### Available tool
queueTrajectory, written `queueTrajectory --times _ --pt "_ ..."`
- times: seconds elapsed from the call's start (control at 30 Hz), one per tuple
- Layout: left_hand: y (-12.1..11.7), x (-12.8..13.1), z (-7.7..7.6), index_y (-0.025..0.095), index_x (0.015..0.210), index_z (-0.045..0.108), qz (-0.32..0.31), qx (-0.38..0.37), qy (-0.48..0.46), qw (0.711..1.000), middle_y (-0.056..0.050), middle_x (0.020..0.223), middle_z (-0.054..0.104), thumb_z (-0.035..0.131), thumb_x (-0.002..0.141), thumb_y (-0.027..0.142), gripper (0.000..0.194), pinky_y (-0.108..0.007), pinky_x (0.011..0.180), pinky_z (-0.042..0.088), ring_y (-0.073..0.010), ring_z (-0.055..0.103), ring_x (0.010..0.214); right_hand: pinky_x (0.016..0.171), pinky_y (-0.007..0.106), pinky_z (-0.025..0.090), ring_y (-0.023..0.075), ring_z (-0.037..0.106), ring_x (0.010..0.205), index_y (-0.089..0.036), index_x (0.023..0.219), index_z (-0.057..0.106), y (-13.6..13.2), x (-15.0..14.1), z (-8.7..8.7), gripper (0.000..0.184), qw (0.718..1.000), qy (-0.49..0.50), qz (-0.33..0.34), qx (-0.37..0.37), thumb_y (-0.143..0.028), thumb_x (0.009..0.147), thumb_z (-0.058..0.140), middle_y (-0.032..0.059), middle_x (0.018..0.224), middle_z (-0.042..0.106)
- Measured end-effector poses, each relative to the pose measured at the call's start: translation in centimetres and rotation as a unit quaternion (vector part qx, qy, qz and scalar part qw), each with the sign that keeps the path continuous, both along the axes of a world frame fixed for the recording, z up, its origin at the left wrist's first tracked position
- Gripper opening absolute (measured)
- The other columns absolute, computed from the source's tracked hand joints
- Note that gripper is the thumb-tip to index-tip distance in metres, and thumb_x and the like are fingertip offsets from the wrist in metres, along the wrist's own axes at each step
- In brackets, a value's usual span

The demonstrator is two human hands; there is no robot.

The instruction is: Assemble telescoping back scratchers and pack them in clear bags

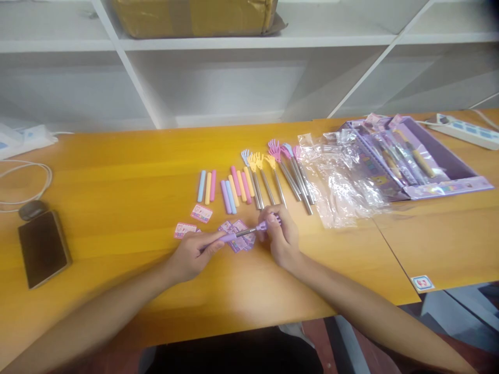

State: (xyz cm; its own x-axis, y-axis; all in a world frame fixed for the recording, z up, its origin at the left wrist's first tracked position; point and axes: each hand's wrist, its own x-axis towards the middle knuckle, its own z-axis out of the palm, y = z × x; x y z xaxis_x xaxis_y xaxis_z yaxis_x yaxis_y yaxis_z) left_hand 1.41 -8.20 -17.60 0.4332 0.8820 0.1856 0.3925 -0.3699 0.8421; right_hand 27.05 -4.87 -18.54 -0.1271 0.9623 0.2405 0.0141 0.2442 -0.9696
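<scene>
The right hand (282, 236) is partly hiding the purple claw (262, 226). Under the grip, cards (246, 242) are showing illegibly small print; beyond it, the top edge is cropping a box (218, 18).

Head view, facing forward-down over nearby hands (192, 254).

Over my camera link, a yellow-orange wood-grained bench (136, 171) runs across the whole view, a thin seam (393, 254) slanting through its right part to the near edge. Along its far edge I have white shelving (218, 42), its uprights and horizontal board framing deep, grey-shaded compartments; a brown-yellow taped box (156, 18) sits in the upper middle one. Light glares softly off the bench top towards the middle of the near edge. Below that edge I make out reddish floor (319, 337) and a grey support (346, 343), both blurred.
</scene>
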Motion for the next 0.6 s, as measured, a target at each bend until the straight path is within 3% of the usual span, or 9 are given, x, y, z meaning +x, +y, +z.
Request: queueTrajectory --times 0.3,0.43,0.53,0.6 --pt "-0.1 0.3 0.4 0.022 0.131 0.077 0.000 -0.010 0.010 1.000 -0.001 0.078 0.075 0.050 0.110 0.037 0.037 -0.025 0.059 0.043 -0.0121 0.057 0.060 0.052 0.029 0.040 0.0127 0.049 0.052 -0.025 0.096 0.052 0.0 0.3 0.1 0.023 1.000 0.010 0.003 -0.001 -0.041 0.112 0.048 -0.0046 0.067 0.052" --pt "0.2 0.0 1.5 0.023 0.130 0.077 0.009 -0.071 0.000 0.997 0.001 0.070 0.071 0.052 0.109 0.042 0.038 -0.023 0.057 0.043 -0.0115 0.054 0.057 0.052 0.027 0.039 0.0115 0.048 0.052 -0.024 0.099 0.054 0.7 1.1 1.1 0.022 0.999 -0.004 0.048 0.006 -0.040 0.112 0.047 -0.0049 0.068 0.051" --pt "1.0 -0.8 2.9 0.020 0.128 0.077 0.033 -0.159 -0.032 0.986 0.003 0.062 0.061 0.055 0.107 0.046 0.040 -0.022 0.052 0.042 -0.0105 0.051 0.052 0.059 0.029 0.047 0.0134 0.057 0.064 -0.025 0.118 0.057 1.9 1.9 2.4 0.018 0.995 -0.046 0.071 0.049 -0.040 0.111 0.051 -0.0002 0.085 0.058" --pt "1.7 -1.6 4.3 0.019 0.126 0.077 0.040 -0.194 -0.052 0.979 0.002 0.063 0.060 0.057 0.105 0.049 0.041 -0.022 0.051 0.043 -0.0104 0.052 0.052 0.066 0.032 0.052 0.0175 0.062 0.081 -0.026 0.132 0.056 2.9 2.5 3.7 0.028 0.985 -0.107 0.059 0.124 -0.039 0.107 0.058 0.0056 0.103 0.060"
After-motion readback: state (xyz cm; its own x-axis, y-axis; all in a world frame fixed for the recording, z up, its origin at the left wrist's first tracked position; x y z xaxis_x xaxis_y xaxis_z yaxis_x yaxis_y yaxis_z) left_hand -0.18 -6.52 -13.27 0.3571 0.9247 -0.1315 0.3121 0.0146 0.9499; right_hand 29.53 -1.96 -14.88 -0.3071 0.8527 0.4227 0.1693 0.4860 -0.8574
